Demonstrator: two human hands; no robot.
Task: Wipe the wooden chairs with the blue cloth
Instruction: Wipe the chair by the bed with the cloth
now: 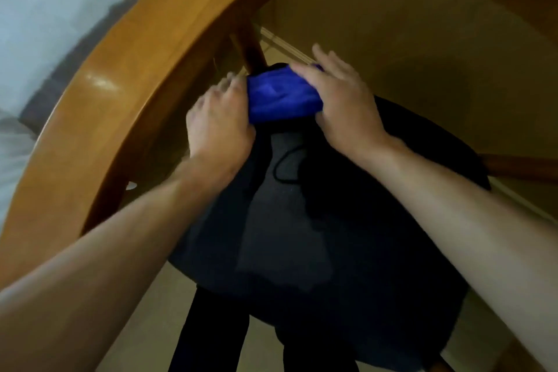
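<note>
**Chair wipe: cloth in both hands, wood barely touched as far as anyone can tell**

Chair (99, 118) fills most of the shot, its curved wooden rail sweeping from lower left up over the top. Under it sits a dark seat (302, 220) with a black cord lying on it. A wooden post (250, 45) runs down from the rail to the back of the seat.

The cloth (280, 96) is bunched up at the back edge of the seat, right at the foot of that post. The left hand (217, 127) grips its left end with curled fingers, and the right hand (344, 100) clamps the right end, fingers over the top, thumb underneath.

Progress-wise, my guess is it's early or mid-job: the rail looks glossy, but there's no telling what's been wiped. Other chairs aren't visible.

No brands, labels or writing anywhere.
</note>
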